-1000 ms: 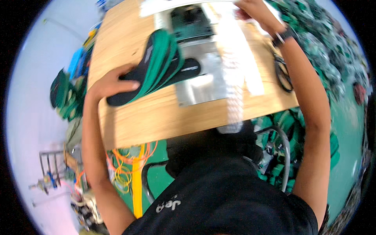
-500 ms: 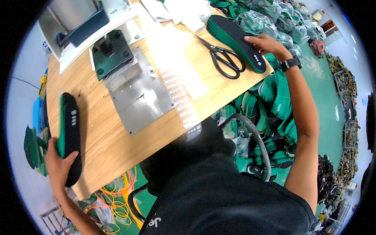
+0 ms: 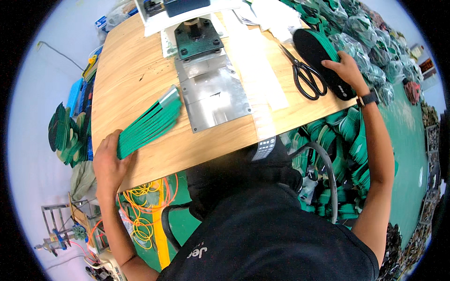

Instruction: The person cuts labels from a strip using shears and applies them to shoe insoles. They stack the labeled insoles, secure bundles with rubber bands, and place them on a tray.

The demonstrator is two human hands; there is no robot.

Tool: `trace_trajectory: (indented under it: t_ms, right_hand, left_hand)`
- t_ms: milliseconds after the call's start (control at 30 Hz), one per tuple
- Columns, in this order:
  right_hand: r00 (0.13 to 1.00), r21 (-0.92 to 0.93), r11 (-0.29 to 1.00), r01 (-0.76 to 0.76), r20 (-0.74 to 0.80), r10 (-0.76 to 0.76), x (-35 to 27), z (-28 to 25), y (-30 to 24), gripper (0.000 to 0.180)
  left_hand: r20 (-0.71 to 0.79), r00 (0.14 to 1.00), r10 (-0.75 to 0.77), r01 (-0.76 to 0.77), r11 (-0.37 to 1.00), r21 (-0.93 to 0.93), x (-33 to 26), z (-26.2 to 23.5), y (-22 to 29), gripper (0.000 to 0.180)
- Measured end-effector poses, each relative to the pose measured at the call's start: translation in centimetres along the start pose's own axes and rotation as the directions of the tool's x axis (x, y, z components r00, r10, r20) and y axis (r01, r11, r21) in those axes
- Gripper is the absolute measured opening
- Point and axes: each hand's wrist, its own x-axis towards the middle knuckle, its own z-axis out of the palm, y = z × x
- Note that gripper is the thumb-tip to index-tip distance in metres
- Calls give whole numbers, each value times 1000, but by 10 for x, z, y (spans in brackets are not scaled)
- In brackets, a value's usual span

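Head view: left hand [image 3: 108, 161] clasps one end of a green insole stack [image 3: 152, 124] near the front-left corner of the wooden surface [image 3: 126, 70]; right hand [image 3: 348, 72] clasps a black-faced insole stack [image 3: 313, 52] along the right edge, beside scissors [image 3: 300, 70]. Even pressure across all layers should keep both aligned.

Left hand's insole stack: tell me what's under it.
Wooden tabletop shows around the insole stack, held by the left hand; whatever is directly beneath is covered and can't be seen.

left insole stack [image 3: 152, 124] partly covered, machine [image 3: 161, 22] cropped
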Motion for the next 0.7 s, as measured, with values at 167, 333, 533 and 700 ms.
trace_trajectory:
  t_ms: [167, 333, 533, 700]
  right_hand:
    - [997, 645, 764, 20, 42, -62, -50, -79, -82, 49]
    - [748, 937, 337, 91, 159, -644, -89, -77, -237, 43]
    - [513, 977, 207, -59, 207, -833, -94, 41, -336, 77]
    - [220, 985, 169, -32, 172, -960, -85, 48, -373, 79]
  left_hand:
    - [-387, 910, 151, -149, 988, 36, -32, -14, -8, 61]
    - [-553, 743, 377, -323, 926, 197, -13, -32, 39, 53]
    - [-711, 610, 349, -296, 933, 203, -31, -11, 14, 45]
    - [-745, 659, -105, -136, 957, -256, -89, 29, -45, 47]
